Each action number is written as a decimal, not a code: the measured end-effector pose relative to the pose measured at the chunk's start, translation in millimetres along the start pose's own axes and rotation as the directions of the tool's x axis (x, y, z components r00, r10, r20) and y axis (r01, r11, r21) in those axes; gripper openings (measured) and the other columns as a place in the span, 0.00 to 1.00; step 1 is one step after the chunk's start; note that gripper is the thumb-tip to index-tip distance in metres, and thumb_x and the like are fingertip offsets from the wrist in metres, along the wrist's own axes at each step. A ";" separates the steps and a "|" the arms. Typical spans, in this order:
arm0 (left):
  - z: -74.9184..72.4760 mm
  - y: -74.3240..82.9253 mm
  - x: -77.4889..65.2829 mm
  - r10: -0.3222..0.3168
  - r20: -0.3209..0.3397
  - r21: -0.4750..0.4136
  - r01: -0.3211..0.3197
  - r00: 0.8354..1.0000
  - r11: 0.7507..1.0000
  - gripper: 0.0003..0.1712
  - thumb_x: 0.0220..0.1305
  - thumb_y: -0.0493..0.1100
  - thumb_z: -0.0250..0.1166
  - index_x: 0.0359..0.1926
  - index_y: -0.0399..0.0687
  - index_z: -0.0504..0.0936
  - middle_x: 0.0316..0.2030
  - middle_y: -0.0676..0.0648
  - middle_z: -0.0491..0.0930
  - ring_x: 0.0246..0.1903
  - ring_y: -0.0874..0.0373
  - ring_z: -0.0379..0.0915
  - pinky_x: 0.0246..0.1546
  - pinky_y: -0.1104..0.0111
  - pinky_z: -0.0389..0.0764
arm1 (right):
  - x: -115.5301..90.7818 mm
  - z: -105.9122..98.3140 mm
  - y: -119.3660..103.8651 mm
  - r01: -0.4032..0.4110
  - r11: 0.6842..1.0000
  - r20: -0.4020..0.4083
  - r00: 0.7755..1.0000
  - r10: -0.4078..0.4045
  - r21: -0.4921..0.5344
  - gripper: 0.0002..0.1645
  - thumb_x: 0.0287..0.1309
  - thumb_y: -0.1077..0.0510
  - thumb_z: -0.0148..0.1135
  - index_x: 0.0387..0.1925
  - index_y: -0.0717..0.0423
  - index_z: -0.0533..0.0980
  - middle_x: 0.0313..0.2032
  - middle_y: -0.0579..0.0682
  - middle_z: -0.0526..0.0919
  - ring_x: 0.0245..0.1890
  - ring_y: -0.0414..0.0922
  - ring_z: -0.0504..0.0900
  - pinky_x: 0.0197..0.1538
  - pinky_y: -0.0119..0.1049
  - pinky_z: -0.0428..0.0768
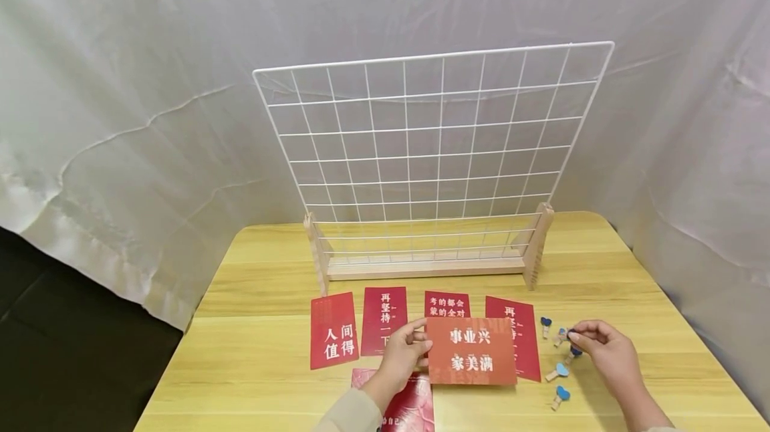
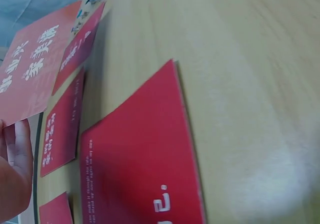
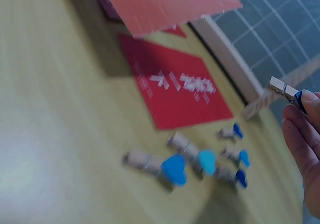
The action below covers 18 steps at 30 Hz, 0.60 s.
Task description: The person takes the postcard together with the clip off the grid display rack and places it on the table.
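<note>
My left hand pinches an orange-red card by its left edge, holding it raised above the table with its white characters upside down in the head view. In my right hand a small wooden clothespin with a dark blue heart is pinched between thumb and fingertips. Below that hand lie several more heart clothespins, in light and dark blue. The raised card partly covers a red card on the right and another red card behind it.
A white wire grid stands in a wooden base at the table's back. More red cards lie in front, one at the far left and a tall one beside it. A pinkish-red card lies under my left forearm.
</note>
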State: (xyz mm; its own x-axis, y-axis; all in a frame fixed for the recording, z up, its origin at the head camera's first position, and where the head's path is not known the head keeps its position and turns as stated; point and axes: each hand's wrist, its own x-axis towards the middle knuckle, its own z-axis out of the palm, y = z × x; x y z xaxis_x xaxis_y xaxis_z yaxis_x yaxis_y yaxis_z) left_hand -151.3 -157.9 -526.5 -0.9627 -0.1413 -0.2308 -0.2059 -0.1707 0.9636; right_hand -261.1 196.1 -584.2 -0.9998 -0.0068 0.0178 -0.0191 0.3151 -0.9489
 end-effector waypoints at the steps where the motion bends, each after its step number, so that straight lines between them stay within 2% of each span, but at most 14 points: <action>1: -0.2 -1.3 -0.5 -0.001 0.005 0.000 0.001 1.000 1.000 0.27 0.50 0.29 0.58 0.55 0.40 0.68 0.30 0.49 0.72 0.25 0.62 0.71 0.23 0.68 0.78 | -4.6 -2.4 -1.3 -0.012 0.999 0.026 1.000 0.011 0.043 0.16 0.47 0.57 0.63 0.35 0.62 0.72 0.28 0.46 0.79 0.28 0.37 0.78 0.31 0.29 0.78; 4: -0.9 -5.0 -2.5 -0.001 0.023 -0.001 0.001 1.000 1.000 0.29 0.49 0.27 0.58 0.55 0.41 0.68 0.29 0.49 0.72 0.25 0.62 0.70 0.23 0.68 0.78 | -16.7 -7.6 -5.8 -0.046 0.992 0.070 0.997 0.038 0.118 0.14 0.46 0.59 0.63 0.34 0.63 0.72 0.26 0.47 0.80 0.28 0.38 0.79 0.32 0.31 0.78; 6: -1.4 -7.7 -4.5 0.001 0.036 -0.002 -0.001 0.999 1.000 0.29 0.49 0.27 0.57 0.56 0.42 0.67 0.28 0.49 0.72 0.24 0.62 0.69 0.22 0.68 0.78 | -23.9 -9.8 -10.6 -0.082 0.988 0.078 0.994 0.072 0.131 0.13 0.45 0.58 0.64 0.33 0.61 0.74 0.26 0.46 0.80 0.27 0.38 0.79 0.32 0.31 0.78; 9: -2.2 -11.6 -7.5 -0.007 0.058 -0.005 0.008 0.998 1.000 0.30 0.49 0.26 0.57 0.56 0.43 0.67 0.27 0.49 0.71 0.23 0.63 0.68 0.21 0.68 0.78 | -35.9 -11.2 -20.6 -0.131 0.988 0.076 0.989 0.125 0.083 0.15 0.44 0.56 0.65 0.33 0.61 0.74 0.25 0.45 0.80 0.27 0.37 0.78 0.32 0.30 0.78; 15: -2.3 -16.4 -11.6 -0.023 0.082 0.022 0.022 0.996 1.000 0.32 0.49 0.26 0.57 0.57 0.46 0.66 0.26 0.50 0.71 0.24 0.62 0.68 0.20 0.68 0.77 | -59.6 -10.9 -45.1 -0.218 0.976 0.093 0.971 0.219 -0.023 0.26 0.45 0.57 0.64 0.41 0.74 0.70 0.25 0.43 0.80 0.27 0.36 0.78 0.34 0.30 0.78; 18: -1.4 -17.4 -13.9 -0.037 0.077 0.039 0.034 0.996 0.999 0.32 0.48 0.26 0.57 0.57 0.46 0.67 0.25 0.51 0.70 0.23 0.62 0.68 0.18 0.69 0.77 | -65.9 -9.5 -50.8 -0.263 0.962 0.080 0.960 0.268 -0.069 0.25 0.45 0.58 0.64 0.41 0.74 0.71 0.26 0.42 0.79 0.27 0.33 0.77 0.34 0.30 0.78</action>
State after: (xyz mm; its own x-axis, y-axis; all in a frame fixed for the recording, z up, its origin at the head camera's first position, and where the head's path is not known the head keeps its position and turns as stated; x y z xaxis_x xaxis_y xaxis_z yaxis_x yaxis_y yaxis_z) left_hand -134.2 -154.3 -540.3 -0.9650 -0.0597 -0.2555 -0.2456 -0.1376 0.9596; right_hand -194.2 189.5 -534.1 -0.9649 0.0020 -0.2624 0.2445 0.3707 -0.8960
